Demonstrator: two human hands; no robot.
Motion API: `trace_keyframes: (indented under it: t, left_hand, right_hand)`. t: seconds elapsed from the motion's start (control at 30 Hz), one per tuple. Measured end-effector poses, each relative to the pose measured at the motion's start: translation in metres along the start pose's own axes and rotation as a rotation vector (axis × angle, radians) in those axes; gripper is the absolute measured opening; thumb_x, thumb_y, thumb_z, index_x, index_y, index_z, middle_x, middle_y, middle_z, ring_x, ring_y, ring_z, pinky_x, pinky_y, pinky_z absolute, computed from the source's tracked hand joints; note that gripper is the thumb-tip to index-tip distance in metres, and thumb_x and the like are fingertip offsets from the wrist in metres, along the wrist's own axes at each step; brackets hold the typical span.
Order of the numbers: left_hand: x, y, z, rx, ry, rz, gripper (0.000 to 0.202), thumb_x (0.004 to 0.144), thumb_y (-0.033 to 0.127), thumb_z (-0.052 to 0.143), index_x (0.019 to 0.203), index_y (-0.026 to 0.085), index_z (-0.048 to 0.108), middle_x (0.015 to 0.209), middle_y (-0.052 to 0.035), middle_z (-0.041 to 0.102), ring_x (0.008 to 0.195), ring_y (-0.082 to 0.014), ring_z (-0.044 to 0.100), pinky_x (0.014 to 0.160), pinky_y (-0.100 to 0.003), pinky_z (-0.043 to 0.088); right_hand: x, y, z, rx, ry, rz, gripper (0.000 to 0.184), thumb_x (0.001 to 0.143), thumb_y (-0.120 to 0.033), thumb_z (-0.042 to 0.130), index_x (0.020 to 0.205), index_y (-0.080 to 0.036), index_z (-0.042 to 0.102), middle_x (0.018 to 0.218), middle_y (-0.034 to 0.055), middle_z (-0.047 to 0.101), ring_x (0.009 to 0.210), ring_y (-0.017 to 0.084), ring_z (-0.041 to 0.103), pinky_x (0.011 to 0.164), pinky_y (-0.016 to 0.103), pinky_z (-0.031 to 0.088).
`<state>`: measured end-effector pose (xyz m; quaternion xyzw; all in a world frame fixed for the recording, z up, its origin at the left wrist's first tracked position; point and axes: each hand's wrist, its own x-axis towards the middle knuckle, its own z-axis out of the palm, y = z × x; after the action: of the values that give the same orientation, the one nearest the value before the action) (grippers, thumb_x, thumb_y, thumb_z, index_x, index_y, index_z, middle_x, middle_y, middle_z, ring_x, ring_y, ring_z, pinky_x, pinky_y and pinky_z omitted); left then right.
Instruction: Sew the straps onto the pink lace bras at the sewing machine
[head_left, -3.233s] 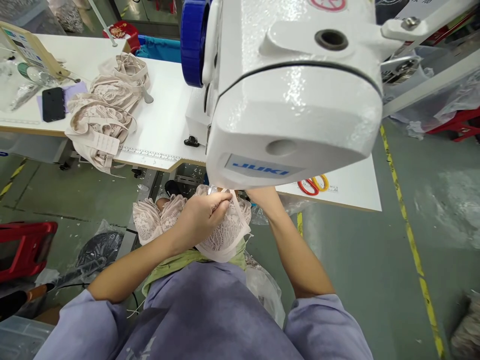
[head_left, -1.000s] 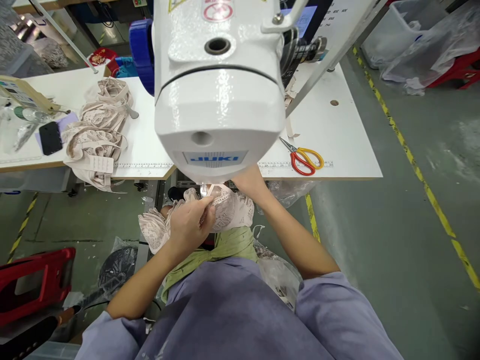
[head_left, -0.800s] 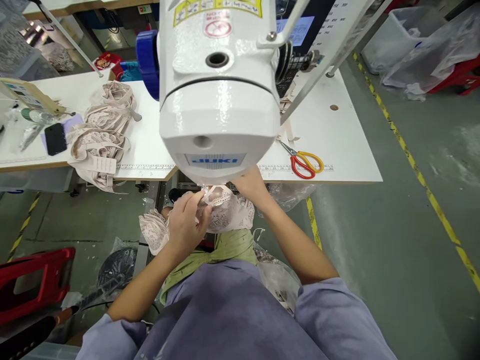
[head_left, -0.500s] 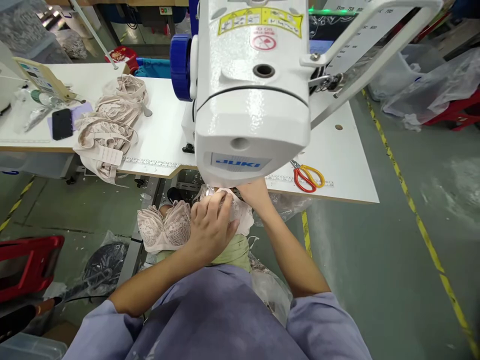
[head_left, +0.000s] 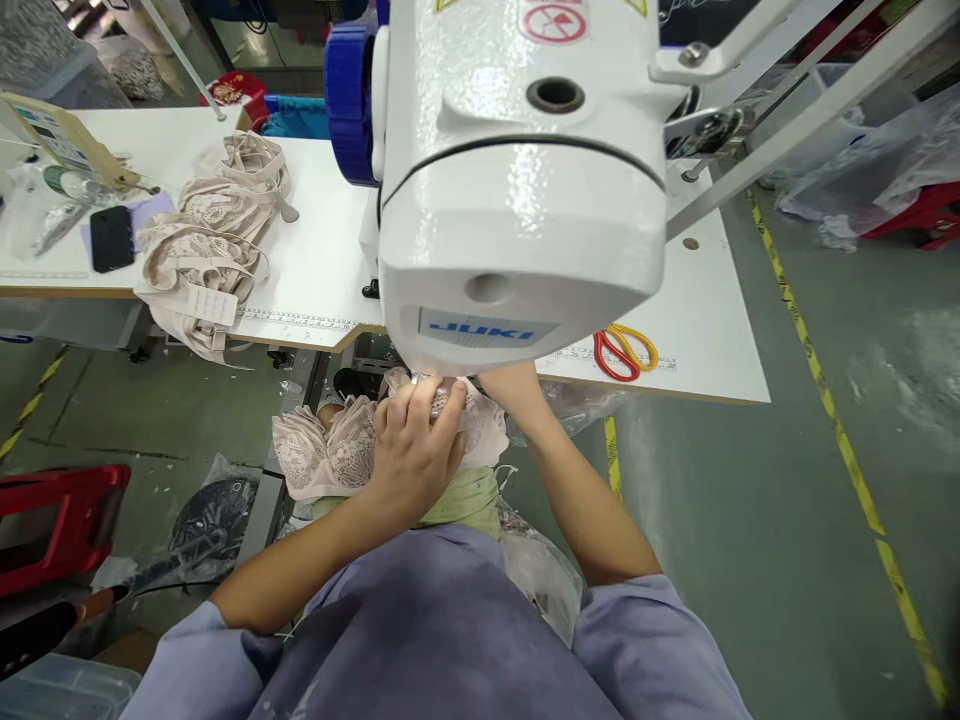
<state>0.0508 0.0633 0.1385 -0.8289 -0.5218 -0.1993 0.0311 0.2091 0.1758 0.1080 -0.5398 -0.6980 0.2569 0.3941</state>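
Note:
A pale pink lace bra [head_left: 324, 462] hangs below the front edge of the sewing table, its moulded cups to the left of my hands. My left hand [head_left: 417, 440] is closed on the bra's fabric, fingers curled over it and thumb toward the right. My right hand [head_left: 511, 388] reaches up beneath the white sewing machine head [head_left: 517, 250], beside the right part of the bra. The machine hides its fingers, so their grip cannot be seen. Needle and presser foot are also out of sight behind the machine head.
Red-and-yellow-handled scissors [head_left: 626, 352] lie right of the machine. Several beige lace bras [head_left: 214, 235] are heaped on the table [head_left: 322, 240] at left, near a black phone [head_left: 112, 239]. A red stool [head_left: 60, 520] stands at lower left. Metal thread-stand bars [head_left: 810, 100] cross the upper right.
My view has moved nearer the machine head, which looks larger and covers more of the scissors. My left hand has shifted slightly on the bra; my right hand stays under the machine.

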Motion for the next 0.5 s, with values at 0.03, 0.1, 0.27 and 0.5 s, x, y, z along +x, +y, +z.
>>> trace_keyframes:
  t: [0.03, 0.1, 0.27, 0.5]
  left_hand:
    - [0.0001, -0.0003, 0.0005, 0.003, 0.000, 0.001, 0.048, 0.097, 0.030, 0.055, 0.143, 0.016, 0.056, 0.137, -0.0199, 0.057, 0.127, -0.0354, 0.050, 0.104, -0.048, 0.036]
    - [0.0002, -0.0008, 0.0015, 0.006, -0.001, 0.002, 0.048, 0.097, 0.030, 0.055, 0.143, 0.017, 0.056, 0.137, -0.0194, 0.057, 0.127, -0.0348, 0.050, 0.104, -0.047, 0.036]
    - [-0.0003, -0.0018, 0.0035, 0.010, 0.003, 0.010, 0.049, 0.097, 0.030, 0.055, 0.144, 0.016, 0.056, 0.137, -0.0192, 0.057, 0.126, -0.0344, 0.049, 0.104, -0.047, 0.036]
    - [-0.0006, -0.0016, 0.0044, 0.009, 0.017, 0.014, 0.049, 0.096, 0.029, 0.056, 0.143, 0.015, 0.056, 0.137, -0.0197, 0.058, 0.125, -0.0352, 0.049, 0.104, -0.047, 0.035]
  right_hand:
    - [0.0001, 0.0003, 0.0004, -0.018, 0.011, 0.006, 0.016, 0.089, -0.030, 0.053, 0.097, -0.019, 0.062, 0.091, 0.0102, 0.060, 0.087, 0.026, 0.056, 0.072, 0.037, 0.051]
    - [0.0003, 0.0006, 0.0009, -0.045, 0.018, 0.012, 0.014, 0.089, -0.031, 0.053, 0.093, -0.020, 0.061, 0.088, 0.0092, 0.058, 0.087, 0.026, 0.056, 0.071, 0.037, 0.051]
    - [0.0010, 0.0010, 0.0014, -0.035, 0.018, -0.003, 0.013, 0.090, -0.029, 0.053, 0.095, -0.020, 0.062, 0.092, 0.0105, 0.060, 0.091, 0.028, 0.057, 0.074, 0.039, 0.052]
    - [0.0015, 0.0026, 0.0034, -0.011, 0.030, 0.020, 0.013, 0.089, -0.026, 0.055, 0.096, -0.021, 0.064, 0.092, 0.0098, 0.060, 0.087, 0.026, 0.057, 0.072, 0.038, 0.052]
